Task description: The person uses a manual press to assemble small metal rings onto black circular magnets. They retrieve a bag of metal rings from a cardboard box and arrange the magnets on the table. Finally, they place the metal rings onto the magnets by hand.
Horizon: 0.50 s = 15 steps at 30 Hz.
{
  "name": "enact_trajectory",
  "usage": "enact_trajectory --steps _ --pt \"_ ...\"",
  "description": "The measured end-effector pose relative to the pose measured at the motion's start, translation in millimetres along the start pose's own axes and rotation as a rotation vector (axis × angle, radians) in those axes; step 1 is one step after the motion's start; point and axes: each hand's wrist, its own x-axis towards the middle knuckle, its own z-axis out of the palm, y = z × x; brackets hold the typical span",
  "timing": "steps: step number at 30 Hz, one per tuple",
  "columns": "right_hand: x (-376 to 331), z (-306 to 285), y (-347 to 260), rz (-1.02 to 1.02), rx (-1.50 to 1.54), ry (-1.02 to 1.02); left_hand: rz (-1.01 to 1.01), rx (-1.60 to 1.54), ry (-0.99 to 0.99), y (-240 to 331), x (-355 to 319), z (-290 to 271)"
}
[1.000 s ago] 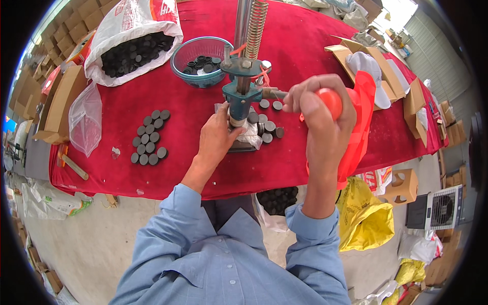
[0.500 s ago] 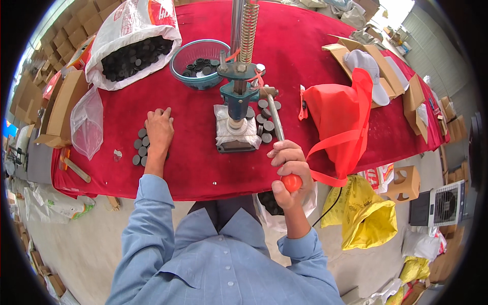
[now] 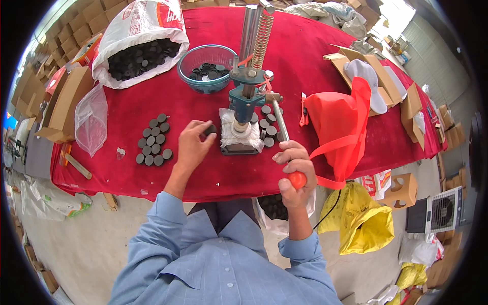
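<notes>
My left hand [image 3: 193,145] pinches a dark round cap [image 3: 210,130] between thumb and fingers, just left of the press base. My right hand [image 3: 297,170] is closed around the red ball knob [image 3: 297,179] of the press lever [image 3: 280,121]. The hand press [image 3: 244,101] stands upright with a coil spring, its white ram tip down at the plastic-wrapped pad [image 3: 241,133]. Left of my left hand, a group of dark round caps [image 3: 155,139] lies on the red cloth. More caps [image 3: 270,125] lie right of the press, behind the lever.
A blue-green plastic bowl [image 3: 206,87] and an open white sack [image 3: 147,25], both with dark caps, stand behind. A red bag [image 3: 333,119], a grey cap [image 3: 363,76] and cardboard boxes [image 3: 66,109] lie around. A hammer [image 3: 76,165] rests at the left edge.
My left hand has moved right from the group of caps to beside the press, now with one cap in its fingers. My right hand stays on the lever knob.
</notes>
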Motion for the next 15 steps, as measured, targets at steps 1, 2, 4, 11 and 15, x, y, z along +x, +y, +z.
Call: enact_trajectory --steps 1,2,4,11,15 --pt "7.4 -1.0 -5.4 0.002 0.003 -0.024 0.017 -0.011 -0.021 7.2 -1.7 4.1" --pt "21.4 -1.0 -10.5 0.004 0.006 -0.048 0.015 0.003 -0.044 11.6 -1.4 7.6" --pt "47.6 -1.5 -19.7 0.031 0.017 -0.076 0.024 0.013 -0.067 22.1 0.4 17.2" --pt "137.1 6.8 -37.1 0.347 0.007 0.010 0.017 -0.041 -0.068 34.1 9.0 30.0" --pt "142.9 10.8 -37.1 0.360 0.005 0.009 0.072 -0.064 -0.057 33.4 15.3 51.5"
